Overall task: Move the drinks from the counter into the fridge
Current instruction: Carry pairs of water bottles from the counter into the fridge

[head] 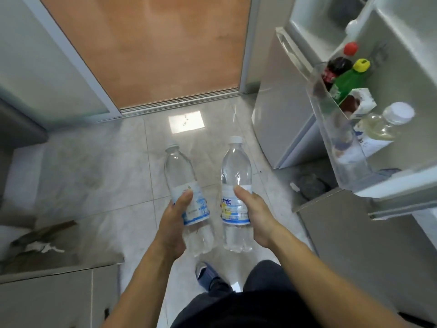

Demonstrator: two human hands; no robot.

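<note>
Both hands clamped on water: left hand (173,223) grips one bottle (186,195), right hand (256,216) another bottle (236,185). Fridge door shelf (331,129) already holds several drinks, so these two are left to load.

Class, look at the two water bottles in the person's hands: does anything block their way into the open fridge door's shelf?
The fridge door is open and the path is clear, but its door shelf already holds several drinks, leaving little room for the water bottles.

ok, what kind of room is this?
Most likely a small home kitchen: an open fridge whose door shelf holds bottles and a carton, a tiled floor, and a counter edge at lower left. Each hand holds a water bottle.
</note>
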